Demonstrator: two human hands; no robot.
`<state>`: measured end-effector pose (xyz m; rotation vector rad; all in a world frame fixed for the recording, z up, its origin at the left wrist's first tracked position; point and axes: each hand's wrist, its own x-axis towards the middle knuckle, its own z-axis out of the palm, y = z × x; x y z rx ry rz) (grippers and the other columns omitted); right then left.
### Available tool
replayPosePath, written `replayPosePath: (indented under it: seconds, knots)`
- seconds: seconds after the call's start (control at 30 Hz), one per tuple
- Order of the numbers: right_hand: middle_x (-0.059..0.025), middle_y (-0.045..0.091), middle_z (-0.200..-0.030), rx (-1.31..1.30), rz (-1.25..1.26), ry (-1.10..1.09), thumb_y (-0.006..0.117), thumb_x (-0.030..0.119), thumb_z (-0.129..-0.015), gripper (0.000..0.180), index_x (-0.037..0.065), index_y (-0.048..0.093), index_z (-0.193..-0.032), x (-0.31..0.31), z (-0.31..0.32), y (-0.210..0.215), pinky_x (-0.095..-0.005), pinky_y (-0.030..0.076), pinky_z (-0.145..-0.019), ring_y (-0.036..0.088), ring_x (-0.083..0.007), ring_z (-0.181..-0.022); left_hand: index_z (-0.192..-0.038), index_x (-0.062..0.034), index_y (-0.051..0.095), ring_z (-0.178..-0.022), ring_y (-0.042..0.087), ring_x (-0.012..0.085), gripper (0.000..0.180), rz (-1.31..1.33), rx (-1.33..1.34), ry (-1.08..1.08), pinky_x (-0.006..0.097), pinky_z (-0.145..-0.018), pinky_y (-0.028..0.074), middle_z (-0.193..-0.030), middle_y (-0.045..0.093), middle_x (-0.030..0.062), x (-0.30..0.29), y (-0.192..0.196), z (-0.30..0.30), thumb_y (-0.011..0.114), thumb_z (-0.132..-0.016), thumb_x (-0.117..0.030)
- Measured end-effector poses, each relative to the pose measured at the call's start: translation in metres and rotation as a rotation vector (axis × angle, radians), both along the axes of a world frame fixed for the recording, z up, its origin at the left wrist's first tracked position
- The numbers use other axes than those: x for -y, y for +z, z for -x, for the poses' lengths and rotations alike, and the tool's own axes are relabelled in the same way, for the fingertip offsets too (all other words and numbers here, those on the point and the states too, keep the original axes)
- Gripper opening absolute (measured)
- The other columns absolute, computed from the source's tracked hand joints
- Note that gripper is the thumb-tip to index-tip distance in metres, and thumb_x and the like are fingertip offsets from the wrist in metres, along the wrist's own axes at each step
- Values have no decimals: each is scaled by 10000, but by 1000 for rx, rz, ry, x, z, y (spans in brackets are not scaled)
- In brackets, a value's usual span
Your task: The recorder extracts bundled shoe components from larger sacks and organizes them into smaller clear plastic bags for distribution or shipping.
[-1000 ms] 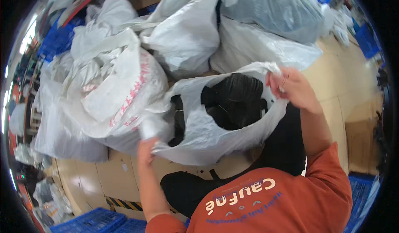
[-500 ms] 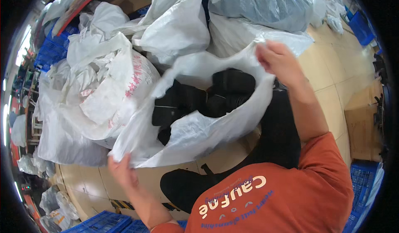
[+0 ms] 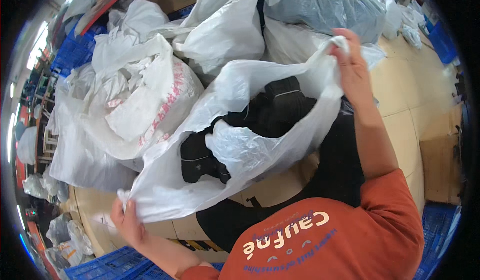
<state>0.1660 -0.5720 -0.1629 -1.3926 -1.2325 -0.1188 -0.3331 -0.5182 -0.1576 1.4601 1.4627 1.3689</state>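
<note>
Between my hands a large white woven sack (image 3: 300,145) is stretched wide at its mouth. Black bundles (image 3: 287,105), some with a thin pale band round them, lie inside. A loose fold of thin whitish plastic (image 3: 245,145) covers part of them. My left hand (image 3: 129,223) pinches the near left corner of the sack's rim. At the far right corner, my right hand (image 3: 350,60) is closed round the gathered rim. What exactly the black bundles are, I cannot tell.
A full white sack with red print (image 3: 165,100) stands at the left. Behind are more white sacks (image 3: 225,35) and a greyish plastic bag (image 3: 325,10). Blue crates (image 3: 115,265) lie at the lower left. A cardboard box (image 3: 440,165) stands on the tiled floor at the right.
My hands have moved farther apart, the left one down and left, the right one up and right. The sack's mouth is pulled longer and narrower, and the inner plastic covers more of the bundles.
</note>
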Motion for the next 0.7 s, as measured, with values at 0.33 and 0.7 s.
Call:
replayPosePath:
  seconds: [0.33, 0.7]
  knots:
    - [-68, 502, -985, -799, 305, 385, 437, 177, -891, 545, 171, 130, -1341, -28, -13, -65, -335, 372, -855, 489, -168, -937, -840, 21, 596, -809, 510, 221, 276, -545, -40, -654, 291, -713, 400, -840, 562, 90, 32, -20, 21, 688, -600, -78]
    - [-25, 525, -734, -468, 342, 345, 381, 205, -923, 430, 179, 222, -1322, -50, 7, -73, -283, 425, -745, 512, -113, -767, -1039, 3, 468, -800, 497, 177, 255, 30, -254, -376, 315, -738, 418, -844, 525, 83, -80, -147, -88, 504, -834, -144]
